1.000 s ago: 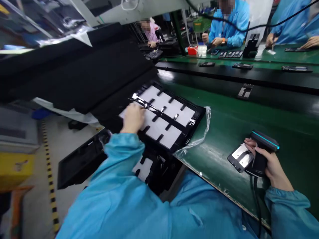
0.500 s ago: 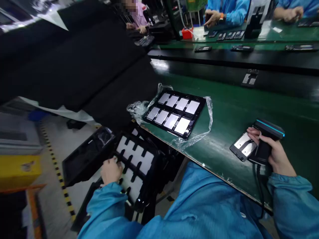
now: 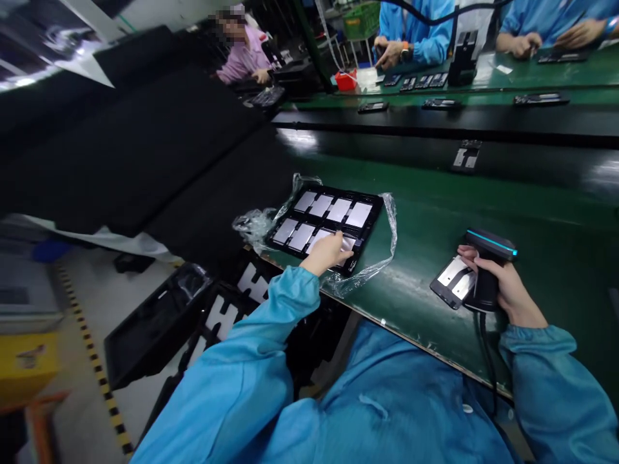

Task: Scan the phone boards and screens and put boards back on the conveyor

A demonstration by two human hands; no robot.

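A black tray (image 3: 375, 212) of flat silver rectangular pieces (image 3: 339, 211), which look like phone batteries, lies on the green bench with clear plastic film (image 3: 389, 235) around it. Over its near right corner is my left hand (image 3: 327, 252), thumb and forefinger apart at a silver piece; I cannot see a firm grip. My right hand (image 3: 505, 283) is closed around a black handheld scanner (image 3: 485, 287) with a lit blue strip. Beneath the scanner head, a phone frame (image 3: 452, 281) with silver plates lies tilted, partly covered by the scanner and my fingertips.
Below the bench edge, more black trays with pale pieces (image 3: 254, 281) are stacked beside an open black bin (image 3: 155, 322). A dark belt (image 3: 406, 138) carries a phone part (image 3: 467, 156). Across it, co-workers in blue sleeves (image 3: 435, 45) handle parts. A cable (image 3: 487, 351) hangs from the scanner.
My left hand has moved up and right from the lower stacked tray to the tray on the bench. The view has shifted slightly; my right hand keeps holding the scanner over the phone frame.
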